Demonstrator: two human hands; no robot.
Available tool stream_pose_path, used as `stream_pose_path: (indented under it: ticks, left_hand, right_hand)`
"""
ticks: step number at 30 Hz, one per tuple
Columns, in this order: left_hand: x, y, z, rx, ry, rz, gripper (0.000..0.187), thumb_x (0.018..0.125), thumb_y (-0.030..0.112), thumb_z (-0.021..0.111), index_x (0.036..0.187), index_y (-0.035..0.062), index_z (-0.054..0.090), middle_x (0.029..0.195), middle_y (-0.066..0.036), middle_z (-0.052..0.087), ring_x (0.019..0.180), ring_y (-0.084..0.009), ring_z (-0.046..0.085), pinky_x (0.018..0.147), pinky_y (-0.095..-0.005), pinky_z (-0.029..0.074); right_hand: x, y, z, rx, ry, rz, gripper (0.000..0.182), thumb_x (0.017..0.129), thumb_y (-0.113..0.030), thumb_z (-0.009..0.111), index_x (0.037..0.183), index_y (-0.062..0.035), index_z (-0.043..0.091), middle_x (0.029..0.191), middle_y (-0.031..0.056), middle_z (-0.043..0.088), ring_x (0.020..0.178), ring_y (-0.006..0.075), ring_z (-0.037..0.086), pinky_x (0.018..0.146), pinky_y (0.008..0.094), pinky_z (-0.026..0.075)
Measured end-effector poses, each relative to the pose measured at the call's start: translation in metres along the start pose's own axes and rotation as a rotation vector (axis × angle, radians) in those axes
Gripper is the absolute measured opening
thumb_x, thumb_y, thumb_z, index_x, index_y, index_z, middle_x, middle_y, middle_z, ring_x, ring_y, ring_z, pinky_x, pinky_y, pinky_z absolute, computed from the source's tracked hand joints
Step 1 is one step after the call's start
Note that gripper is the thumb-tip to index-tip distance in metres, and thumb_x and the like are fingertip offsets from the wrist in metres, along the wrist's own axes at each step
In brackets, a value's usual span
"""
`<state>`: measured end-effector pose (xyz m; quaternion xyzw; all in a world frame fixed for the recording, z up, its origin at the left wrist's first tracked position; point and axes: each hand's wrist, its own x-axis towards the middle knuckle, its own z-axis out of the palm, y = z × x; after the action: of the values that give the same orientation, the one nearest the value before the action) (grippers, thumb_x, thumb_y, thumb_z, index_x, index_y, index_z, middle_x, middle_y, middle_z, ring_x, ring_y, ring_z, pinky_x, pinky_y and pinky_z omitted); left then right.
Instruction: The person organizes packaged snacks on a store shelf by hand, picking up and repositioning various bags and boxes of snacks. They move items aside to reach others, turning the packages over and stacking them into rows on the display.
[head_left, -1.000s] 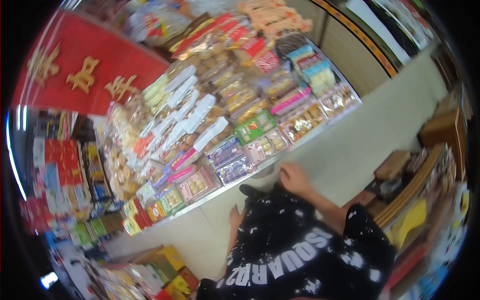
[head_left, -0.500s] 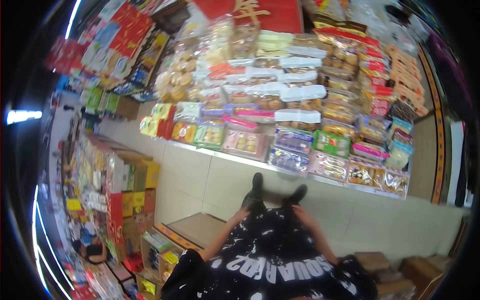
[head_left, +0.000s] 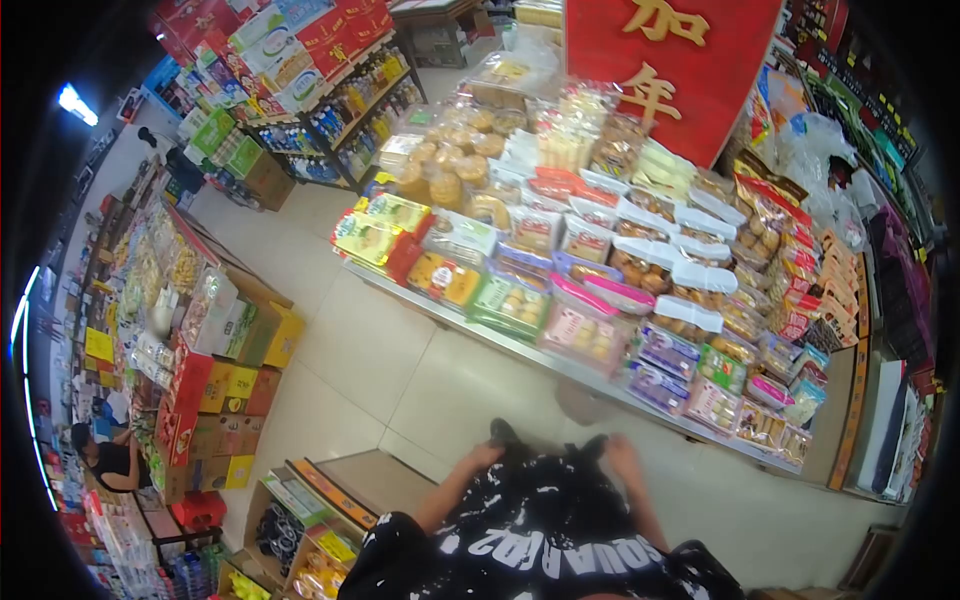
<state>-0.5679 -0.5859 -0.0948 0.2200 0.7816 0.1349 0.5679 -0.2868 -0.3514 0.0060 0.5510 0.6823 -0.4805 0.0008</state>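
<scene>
Hands are seen low by a black printed shirt (head_left: 545,535): the left hand (head_left: 487,456) and right hand (head_left: 620,458) hang with nothing grasped, though whether each grip is released or clenched cannot be told. Just ahead of both grips, a display shelf (head_left: 560,366) carries packaged pastries (head_left: 585,330), untouched. Tiled floor (head_left: 400,370) lies between.

Pale tiled floor (head_left: 380,360), seemingly shop shelving (head_left: 350,90)

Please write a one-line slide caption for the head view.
Shopper's left hand and right hand hang empty at the hips before a display table of packaged pastries.
</scene>
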Motion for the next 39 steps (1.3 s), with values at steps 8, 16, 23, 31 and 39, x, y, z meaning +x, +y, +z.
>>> stream_pose_path:
  ticks: [8, 16, 23, 31, 39]
  left_hand:
    - [0.032, -0.170, -0.042, -0.328, -0.010, 0.057, 0.050, 0.091, 0.039, 0.055, 0.110, -0.0052, 0.068, 0.103, -0.020, 0.070, 0.095, -0.0306, 0.065, 0.087, -0.0410, 0.050]
    - [0.038, -0.248, -0.039, -0.358, 0.371, 0.210, 0.044, 0.090, 0.035, 0.056, 0.111, -0.0023, 0.068, 0.099, -0.022, 0.070, 0.096, -0.0318, 0.066, 0.088, -0.0397, 0.050]
    - [0.074, -0.246, -0.101, -0.509, 0.545, -0.020, 0.044, 0.089, 0.034, 0.057, 0.113, -0.0010, 0.067, 0.100, -0.022, 0.070, 0.096, -0.0317, 0.066, 0.089, -0.0394, 0.050]
    - [0.056, -0.292, -0.240, -0.484, 0.545, -0.039, 0.043, 0.088, 0.032, 0.058, 0.116, 0.0008, 0.066, 0.100, -0.022, 0.070, 0.097, -0.0316, 0.067, 0.089, -0.0390, 0.050]
    - [0.048, -0.322, -0.493, -0.191, 0.639, -0.191, 0.039, 0.086, 0.017, 0.059, 0.121, 0.0006, 0.061, 0.097, -0.018, 0.068, 0.091, -0.0288, 0.065, 0.083, -0.0373, 0.051]
  right_hand:
    - [0.021, -0.140, 0.123, -0.237, -0.155, -0.210, 0.051, 0.087, -0.036, 0.058, 0.127, -0.0033, 0.059, 0.105, 0.0203, 0.069, 0.101, 0.0353, 0.067, 0.090, 0.0405, 0.050]
    - [0.040, -0.272, 0.191, -0.353, -0.409, -0.511, 0.043, 0.088, -0.033, 0.060, 0.121, -0.0043, 0.062, 0.095, 0.0172, 0.071, 0.091, 0.0351, 0.068, 0.083, 0.0392, 0.053]
    - [0.077, -0.352, 0.267, -0.151, -0.491, -0.460, 0.036, 0.089, -0.025, 0.061, 0.117, -0.0033, 0.064, 0.090, 0.0170, 0.071, 0.082, 0.0255, 0.070, 0.079, 0.0342, 0.054]
    - [0.160, -0.443, 0.364, -0.014, -0.616, -0.426, 0.041, 0.089, -0.028, 0.062, 0.121, -0.0023, 0.063, 0.099, 0.0150, 0.071, 0.092, 0.0259, 0.068, 0.085, 0.0348, 0.052]
    - [0.204, -0.507, 0.406, 0.006, -0.754, -0.301, 0.061, 0.091, -0.040, 0.058, 0.138, -0.0005, 0.049, 0.126, 0.0207, 0.063, 0.116, 0.0315, 0.062, 0.098, 0.0390, 0.047]
